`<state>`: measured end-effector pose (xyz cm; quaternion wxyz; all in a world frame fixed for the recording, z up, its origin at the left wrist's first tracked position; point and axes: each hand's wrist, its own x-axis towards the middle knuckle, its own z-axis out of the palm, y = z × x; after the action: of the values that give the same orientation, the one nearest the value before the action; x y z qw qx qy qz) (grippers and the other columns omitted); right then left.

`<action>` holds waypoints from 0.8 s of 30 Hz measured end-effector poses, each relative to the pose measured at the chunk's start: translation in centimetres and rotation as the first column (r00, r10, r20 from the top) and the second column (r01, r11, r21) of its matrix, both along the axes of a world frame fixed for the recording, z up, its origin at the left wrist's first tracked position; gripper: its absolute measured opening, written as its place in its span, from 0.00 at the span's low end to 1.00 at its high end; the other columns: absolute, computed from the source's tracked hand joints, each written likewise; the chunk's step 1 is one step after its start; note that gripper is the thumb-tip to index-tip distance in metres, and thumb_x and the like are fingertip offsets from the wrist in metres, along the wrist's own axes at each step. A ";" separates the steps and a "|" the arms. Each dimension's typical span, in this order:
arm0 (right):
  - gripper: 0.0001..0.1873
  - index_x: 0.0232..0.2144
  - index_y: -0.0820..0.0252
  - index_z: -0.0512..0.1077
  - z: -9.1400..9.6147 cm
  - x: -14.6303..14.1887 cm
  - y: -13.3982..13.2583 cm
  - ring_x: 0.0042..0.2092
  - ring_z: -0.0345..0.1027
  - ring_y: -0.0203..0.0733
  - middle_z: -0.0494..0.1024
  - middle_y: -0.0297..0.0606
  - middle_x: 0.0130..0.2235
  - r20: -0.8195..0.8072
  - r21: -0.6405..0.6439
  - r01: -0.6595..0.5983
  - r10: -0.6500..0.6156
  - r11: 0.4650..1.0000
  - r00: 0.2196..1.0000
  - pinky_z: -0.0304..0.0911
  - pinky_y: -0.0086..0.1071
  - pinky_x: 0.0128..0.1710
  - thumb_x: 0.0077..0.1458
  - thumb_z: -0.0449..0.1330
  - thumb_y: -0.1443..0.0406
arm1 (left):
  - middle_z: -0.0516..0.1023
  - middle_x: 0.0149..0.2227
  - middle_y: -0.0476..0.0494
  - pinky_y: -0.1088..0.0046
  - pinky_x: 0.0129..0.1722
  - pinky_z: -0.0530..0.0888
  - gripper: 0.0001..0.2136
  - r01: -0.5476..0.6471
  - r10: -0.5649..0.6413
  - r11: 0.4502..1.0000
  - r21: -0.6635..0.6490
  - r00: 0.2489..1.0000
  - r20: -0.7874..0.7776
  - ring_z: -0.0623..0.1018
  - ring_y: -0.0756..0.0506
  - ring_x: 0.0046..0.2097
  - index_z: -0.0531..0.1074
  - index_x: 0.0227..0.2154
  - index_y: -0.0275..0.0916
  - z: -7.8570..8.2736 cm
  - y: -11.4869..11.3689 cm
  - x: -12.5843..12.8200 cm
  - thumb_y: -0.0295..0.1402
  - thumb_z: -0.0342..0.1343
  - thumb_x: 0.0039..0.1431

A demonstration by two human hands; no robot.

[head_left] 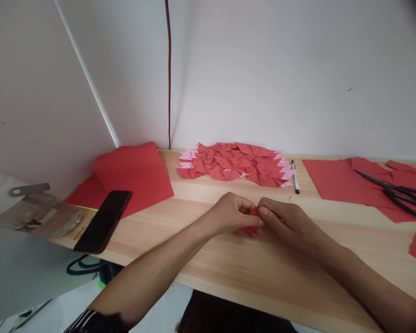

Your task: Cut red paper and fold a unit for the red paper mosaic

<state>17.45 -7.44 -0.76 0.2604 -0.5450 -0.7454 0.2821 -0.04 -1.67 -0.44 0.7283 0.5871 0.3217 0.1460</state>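
Note:
Near the middle of the wooden table, my left hand (pixel 233 213) and my right hand (pixel 280 217) meet around a small piece of red paper (pixel 251 230). The fingers of both are closed on it, thumbs toward each other, and much of the paper is hidden behind them. Beyond my hands, against the wall, lies a cluster of folded red and pink paper pieces (pixel 229 163), set in overlapping rows with pointed ends. A marker (pixel 295 177) with a black cap lies just right of the cluster.
At left lie large red paper sheets (pixel 135 173), a black phone (pixel 104 222) and a clear container with a white lid (pixel 38 212) at the table's edge. On the right, black-handled scissors (pixel 398 190) rest on cut red paper (pixel 333 180). A cable (pixel 168 74) hangs down the wall.

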 end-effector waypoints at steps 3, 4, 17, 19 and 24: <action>0.19 0.21 0.57 0.54 -0.3 -0.1 -0.1 0.24 0.54 0.33 0.61 0.29 0.21 0.035 0.053 0.024 -0.026 0.998 0.999 0.49 0.28 0.23 0.64 0.45 0.57 | 0.77 0.23 0.45 0.75 0.29 0.73 0.09 0.002 -0.002 1.000 -0.028 1.000 -0.008 0.76 0.50 0.27 0.73 0.23 0.32 0.1 -0.2 0.2 0.34 0.62 0.44; 0.20 0.21 0.57 0.54 -0.4 -0.2 -0.2 0.23 0.54 0.33 0.61 0.29 0.20 0.042 0.067 0.040 -0.043 0.997 0.998 0.49 0.28 0.23 0.63 0.45 0.57 | 0.77 0.23 0.45 0.75 0.29 0.73 0.08 -0.003 0.003 1.000 -0.021 1.000 -0.012 0.76 0.50 0.26 0.73 0.24 0.32 0.1 -0.2 0.2 0.34 0.62 0.44; 0.18 0.22 0.57 0.57 -0.1 0.1 0.0 0.23 0.56 0.33 0.64 0.29 0.20 0.051 0.034 0.046 -0.048 0.998 0.998 0.50 0.28 0.23 0.63 0.44 0.58 | 0.80 0.30 0.38 0.76 0.31 0.72 0.13 0.087 -0.086 0.995 0.039 0.996 -0.014 0.78 0.49 0.30 0.75 0.27 0.31 0.0 0.0 -0.4 0.39 0.61 0.48; 0.18 0.21 0.56 0.56 -0.1 0.1 -0.2 0.23 0.55 0.34 0.64 0.29 0.20 0.043 0.043 0.059 -0.061 0.997 0.997 0.50 0.28 0.22 0.63 0.45 0.59 | 0.80 0.31 0.38 0.77 0.31 0.72 0.13 0.104 -0.103 0.992 0.065 0.994 -0.017 0.78 0.49 0.31 0.75 0.28 0.31 -0.1 0.0 -0.4 0.40 0.60 0.49; 0.18 0.21 0.56 0.55 -0.4 0.2 -0.2 0.24 0.56 0.35 0.62 0.29 0.20 0.036 0.085 0.158 -0.161 0.984 0.986 0.51 0.29 0.23 0.63 0.45 0.58 | 0.80 0.33 0.36 0.78 0.28 0.70 0.16 0.087 -0.085 0.993 0.076 0.996 -0.025 0.79 0.46 0.33 0.76 0.31 0.31 0.1 0.0 -0.6 0.43 0.57 0.52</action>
<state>17.68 -7.59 -1.20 0.2882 -0.5979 -0.7156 0.2178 -0.61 -1.68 -0.31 0.7072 0.6297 0.2981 0.1204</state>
